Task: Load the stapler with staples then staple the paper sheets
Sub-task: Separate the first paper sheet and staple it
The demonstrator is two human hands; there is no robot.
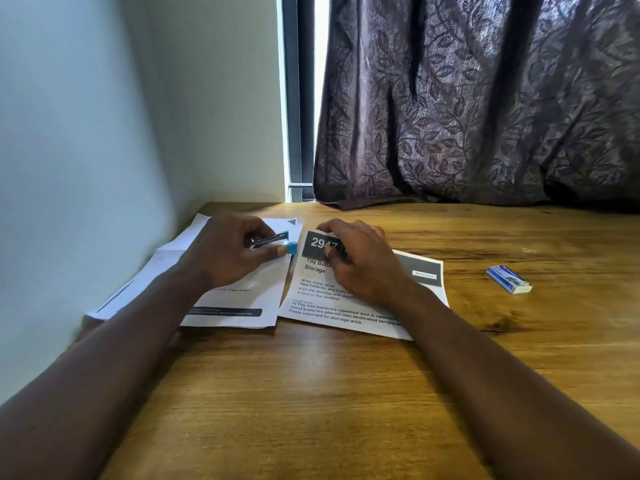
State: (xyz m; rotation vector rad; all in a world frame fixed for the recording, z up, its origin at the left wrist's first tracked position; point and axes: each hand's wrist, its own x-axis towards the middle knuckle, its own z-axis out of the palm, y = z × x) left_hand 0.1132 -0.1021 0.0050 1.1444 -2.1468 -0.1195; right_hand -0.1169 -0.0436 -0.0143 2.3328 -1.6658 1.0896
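- Two hands: left hand [227,254] grips blue stapler [275,239] above paper sheets [242,301]; right hand [362,268] pinches one sheet's top edge.
- Staple box [509,279] lies on desk [311,393], well right of sheets; contents unseen.

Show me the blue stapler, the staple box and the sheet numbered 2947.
small blue metal stapler [272,241]: head view, metal arm.
blue-and-white cardboard staple box [509,279]: head view, top face.
white printed paper sheet numbered 2947 [320,301]: head view, text block.

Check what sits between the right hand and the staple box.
Head view: between the right hand and the staple box lies the grey-banded corner of the printed sheet, then bare wooden table.
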